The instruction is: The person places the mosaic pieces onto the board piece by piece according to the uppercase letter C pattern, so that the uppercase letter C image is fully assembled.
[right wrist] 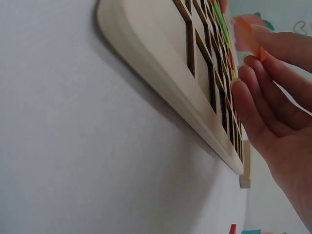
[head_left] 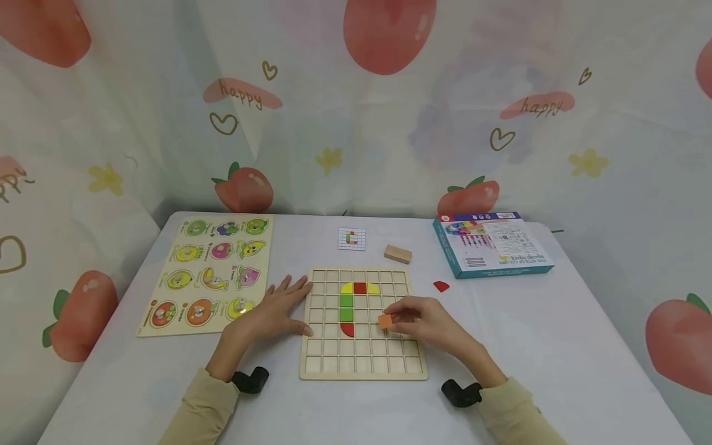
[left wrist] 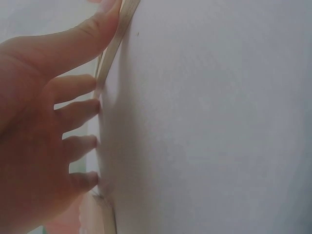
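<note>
A square wooden grid board (head_left: 364, 376) lies on the table in the head view. My left hand (head_left: 272, 312) rests at its left edge, thumb and fingers spread; the left wrist view shows the thumb (left wrist: 83, 41) against the rim. My right hand (head_left: 431, 321) pinches an orange square tile (head_left: 385, 321) between thumb and fingers, over the right half of the grid. Two yellow curved tiles (head_left: 347, 288) flank a red square tile (head_left: 360, 288) in an upper row. Below the left one come two green square tiles (head_left: 346, 300), then a red quarter-round tile (head_left: 347, 330).
A red fan-shaped tile (head_left: 441, 286) lies right of the board. Behind it are a wooden block (head_left: 397, 253), a small pattern card (head_left: 351, 239) and a teal-sided box (head_left: 492, 244). A fruit puzzle board (head_left: 211, 272) occupies the left side. A printed curtain (head_left: 356, 123) hangs behind the table.
</note>
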`<act>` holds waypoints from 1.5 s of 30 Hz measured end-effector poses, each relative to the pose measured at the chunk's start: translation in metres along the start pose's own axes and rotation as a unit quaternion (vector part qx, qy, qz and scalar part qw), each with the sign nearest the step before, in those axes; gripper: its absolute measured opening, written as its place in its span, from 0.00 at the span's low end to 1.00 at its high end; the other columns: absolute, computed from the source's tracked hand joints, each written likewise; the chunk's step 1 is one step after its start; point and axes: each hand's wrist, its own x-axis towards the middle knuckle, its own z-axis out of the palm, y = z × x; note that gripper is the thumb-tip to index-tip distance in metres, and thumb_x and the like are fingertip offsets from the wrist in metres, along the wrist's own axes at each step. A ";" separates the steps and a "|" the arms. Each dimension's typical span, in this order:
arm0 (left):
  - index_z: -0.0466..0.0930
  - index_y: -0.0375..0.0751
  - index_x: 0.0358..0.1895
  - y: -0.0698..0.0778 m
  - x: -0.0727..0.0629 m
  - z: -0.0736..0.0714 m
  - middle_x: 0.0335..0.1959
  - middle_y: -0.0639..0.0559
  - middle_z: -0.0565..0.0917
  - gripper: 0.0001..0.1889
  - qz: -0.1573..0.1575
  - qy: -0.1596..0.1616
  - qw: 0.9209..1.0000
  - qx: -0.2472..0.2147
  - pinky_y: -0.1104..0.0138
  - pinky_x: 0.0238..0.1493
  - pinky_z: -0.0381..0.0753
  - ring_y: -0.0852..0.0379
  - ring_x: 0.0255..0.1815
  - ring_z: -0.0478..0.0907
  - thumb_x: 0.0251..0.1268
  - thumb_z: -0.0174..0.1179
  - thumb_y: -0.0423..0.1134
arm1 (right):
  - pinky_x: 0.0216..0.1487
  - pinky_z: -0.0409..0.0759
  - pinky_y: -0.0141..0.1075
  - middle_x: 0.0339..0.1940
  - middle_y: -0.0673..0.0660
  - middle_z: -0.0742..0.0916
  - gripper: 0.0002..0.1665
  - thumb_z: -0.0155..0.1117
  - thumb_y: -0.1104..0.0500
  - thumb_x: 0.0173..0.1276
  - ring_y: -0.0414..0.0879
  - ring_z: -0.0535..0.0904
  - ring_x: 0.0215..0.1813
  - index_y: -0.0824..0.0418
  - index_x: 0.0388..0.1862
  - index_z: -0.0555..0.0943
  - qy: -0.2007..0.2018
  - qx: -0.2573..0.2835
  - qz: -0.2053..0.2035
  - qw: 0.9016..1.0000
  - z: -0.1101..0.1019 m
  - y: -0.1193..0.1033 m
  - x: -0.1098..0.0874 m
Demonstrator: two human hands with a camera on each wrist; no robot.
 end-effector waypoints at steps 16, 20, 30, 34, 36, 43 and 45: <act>0.58 0.43 0.82 0.000 0.000 0.000 0.85 0.44 0.54 0.52 0.002 0.002 1.000 -0.005 0.38 0.83 0.36 0.35 0.86 0.38 0.57 0.75 0.53 | 0.46 0.83 0.28 0.43 0.49 0.89 0.15 0.77 0.58 0.64 0.42 0.81 0.42 0.58 0.49 0.88 -0.011 -0.058 -0.041 0.997 0.023 -0.014 0.016; 0.58 0.43 0.82 0.000 0.000 -0.001 0.85 0.44 0.53 0.52 0.002 0.001 1.000 -0.007 0.39 0.83 0.35 0.35 0.86 0.38 0.57 0.75 0.53 | 0.49 0.85 0.30 0.43 0.50 0.89 0.14 0.77 0.58 0.64 0.42 0.82 0.44 0.59 0.48 0.88 -0.021 -0.066 -0.058 0.996 0.027 -0.016 0.019; 0.58 0.42 0.82 0.000 0.000 -0.001 0.85 0.44 0.53 0.52 0.005 0.000 1.000 -0.003 0.38 0.83 0.36 0.35 0.86 0.38 0.57 0.75 0.53 | 0.49 0.84 0.30 0.43 0.47 0.87 0.13 0.77 0.59 0.64 0.43 0.81 0.44 0.57 0.47 0.87 -0.026 -0.094 -0.056 0.994 0.034 -0.017 0.024; 0.57 0.42 0.82 0.000 0.000 -0.001 0.85 0.44 0.53 0.52 0.005 0.000 1.000 -0.001 0.38 0.82 0.36 0.34 0.86 0.38 0.57 0.75 0.53 | 0.49 0.83 0.30 0.42 0.47 0.86 0.13 0.77 0.58 0.64 0.43 0.80 0.44 0.56 0.46 0.87 -0.032 -0.103 -0.050 0.993 0.034 -0.019 0.024; 0.57 0.42 0.82 0.000 0.000 0.000 0.85 0.44 0.53 0.52 0.005 0.000 1.000 -0.001 0.38 0.82 0.36 0.35 0.86 0.38 0.57 0.75 0.54 | 0.49 0.83 0.31 0.42 0.47 0.86 0.13 0.77 0.58 0.64 0.42 0.79 0.44 0.56 0.46 0.88 -0.035 -0.108 -0.049 0.992 0.034 -0.020 0.024; 0.57 0.42 0.82 -0.001 0.000 0.000 0.85 0.44 0.53 0.52 0.002 0.000 1.000 0.000 0.38 0.83 0.36 0.35 0.86 0.38 0.57 0.75 0.53 | 0.48 0.83 0.31 0.42 0.48 0.85 0.12 0.77 0.60 0.64 0.42 0.79 0.44 0.58 0.46 0.87 -0.037 -0.120 -0.051 0.991 0.035 -0.023 0.023; 0.57 0.42 0.82 0.000 0.000 0.000 0.85 0.44 0.53 0.52 0.003 0.000 1.000 0.001 0.38 0.82 0.36 0.35 0.86 0.38 0.57 0.75 0.52 | 0.47 0.83 0.30 0.42 0.48 0.85 0.12 0.77 0.60 0.63 0.43 0.79 0.44 0.58 0.46 0.87 -0.036 -0.119 -0.051 0.991 0.035 -0.024 0.023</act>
